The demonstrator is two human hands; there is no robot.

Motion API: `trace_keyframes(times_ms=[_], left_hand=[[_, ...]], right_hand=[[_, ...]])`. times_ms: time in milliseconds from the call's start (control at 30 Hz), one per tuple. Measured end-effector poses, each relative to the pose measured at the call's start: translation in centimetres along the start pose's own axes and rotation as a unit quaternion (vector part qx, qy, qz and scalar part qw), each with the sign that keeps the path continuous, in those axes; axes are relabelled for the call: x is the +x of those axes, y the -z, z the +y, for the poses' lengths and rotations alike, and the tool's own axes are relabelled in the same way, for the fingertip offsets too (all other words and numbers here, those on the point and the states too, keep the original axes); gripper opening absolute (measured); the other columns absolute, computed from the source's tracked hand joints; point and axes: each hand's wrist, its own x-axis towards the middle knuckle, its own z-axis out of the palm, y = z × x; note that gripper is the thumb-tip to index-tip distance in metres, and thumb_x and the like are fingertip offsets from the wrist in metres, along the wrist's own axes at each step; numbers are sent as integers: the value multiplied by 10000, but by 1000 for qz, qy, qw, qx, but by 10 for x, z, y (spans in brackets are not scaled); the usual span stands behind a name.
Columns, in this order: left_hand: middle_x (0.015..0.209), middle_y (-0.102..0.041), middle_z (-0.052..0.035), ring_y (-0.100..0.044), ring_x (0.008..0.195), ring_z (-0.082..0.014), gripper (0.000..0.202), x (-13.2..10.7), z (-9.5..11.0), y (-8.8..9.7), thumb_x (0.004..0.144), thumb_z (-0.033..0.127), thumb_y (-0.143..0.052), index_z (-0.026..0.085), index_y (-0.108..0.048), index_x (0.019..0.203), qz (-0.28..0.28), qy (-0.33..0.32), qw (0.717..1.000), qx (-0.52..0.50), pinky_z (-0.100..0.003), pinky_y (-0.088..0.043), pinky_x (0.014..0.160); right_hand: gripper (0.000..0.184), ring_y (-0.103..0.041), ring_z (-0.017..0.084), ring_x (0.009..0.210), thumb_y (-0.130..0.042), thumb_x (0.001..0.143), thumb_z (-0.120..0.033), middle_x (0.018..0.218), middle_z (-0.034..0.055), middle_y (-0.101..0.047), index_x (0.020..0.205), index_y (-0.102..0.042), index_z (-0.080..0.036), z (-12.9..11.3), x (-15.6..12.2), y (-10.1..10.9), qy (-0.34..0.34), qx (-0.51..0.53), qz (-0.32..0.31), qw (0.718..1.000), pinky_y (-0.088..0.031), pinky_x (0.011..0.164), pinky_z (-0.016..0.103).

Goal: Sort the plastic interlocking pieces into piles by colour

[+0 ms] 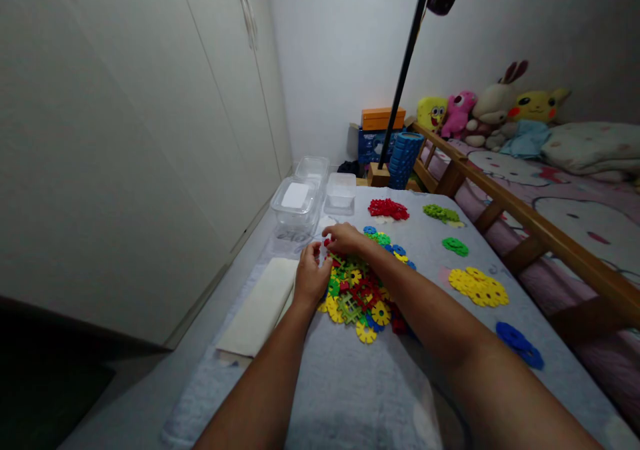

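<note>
A mixed heap of plastic snowflake pieces (357, 297) in yellow, red, green and blue lies in the middle of the grey mat (350, 383). My left hand (311, 278) rests at the heap's left edge with fingers curled. My right hand (345, 238) reaches over the heap's far side and pinches a small red piece (327, 242). Sorted piles lie around: red pieces (389, 209), light green pieces (441, 213), darker green pieces (455, 245), yellow pieces (479, 287) and blue pieces (520, 345).
Clear plastic containers (296, 203) stand at the mat's far left, beside a smaller tub (341, 191). A folded white cloth (260, 307) lies left of the heap. White wardrobe doors line the left. A wooden bed rail (530, 227), plush toys and a black pole (405, 70) stand right.
</note>
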Motion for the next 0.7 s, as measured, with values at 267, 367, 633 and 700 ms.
trace_keyframes(times_ms=[267,367,633,700], left_hand=[[1203,-632,-117,-635,1107,-227,376,-1,-1,-1,811,212,-667,175,-601,1180,-2,11,1000,6,-394,-537,967],[1195,-638,-114,-640,1099,-228,364,-1,0,-1,809,213,-663,176,-611,1167,-7,7,1000,15,-394,-540,964],[1170,-647,-104,-648,1082,-227,345,-2,-1,1,816,243,-644,187,-627,1156,-17,-13,999,42,-394,-548,954],[1165,-650,-104,-650,1080,-230,348,-2,-1,1,816,247,-641,188,-628,1159,-18,-14,999,47,-400,-548,954]], right_hand=[[189,-668,167,792,-681,788,-158,900,53,-764,960,-757,-175,48,0,8,-65,146,136,978,-482,723,241],[226,-626,143,651,-691,677,-70,752,16,-710,882,-722,-161,94,-7,8,-183,348,250,885,-473,613,227],[351,-561,123,527,-646,666,-115,647,-53,-559,1007,-611,-187,152,-14,-10,-324,466,370,736,-478,506,226],[409,-594,129,584,-639,668,-135,720,-38,-578,1071,-598,-197,155,-11,-14,-322,474,378,727,-501,530,228]])
